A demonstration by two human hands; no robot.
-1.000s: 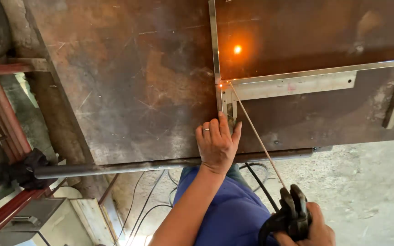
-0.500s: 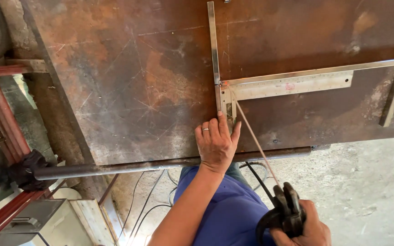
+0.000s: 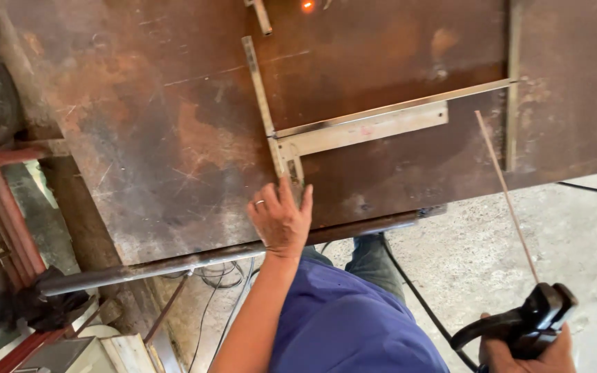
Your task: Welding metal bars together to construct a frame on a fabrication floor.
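My left hand (image 3: 280, 220) rests flat on the rusty steel worktable (image 3: 160, 138), fingers pressing the lower end of a thin upright metal strip (image 3: 262, 103). That strip meets two angled flat bars (image 3: 374, 124) at a joint just above my fingers. My right hand (image 3: 526, 349) at the lower right grips a black electrode holder (image 3: 530, 321). A long thin welding rod (image 3: 506, 193) sticks up from the holder, its tip over the table's right part, away from the joint. A small orange glow (image 3: 307, 5) shows near the top edge.
A round steel bar (image 3: 195, 259) runs along the table's near edge. Black cables (image 3: 409, 290) trail over the concrete floor (image 3: 589, 235). A red metal frame (image 3: 8, 221) and dark clutter stand at the left. Another vertical strip (image 3: 513, 90) lies at the table's right.
The welding rod has swung right, off the joint by my left hand, and now points over the table's right part. The view has shifted; my left hand stays on the strip.
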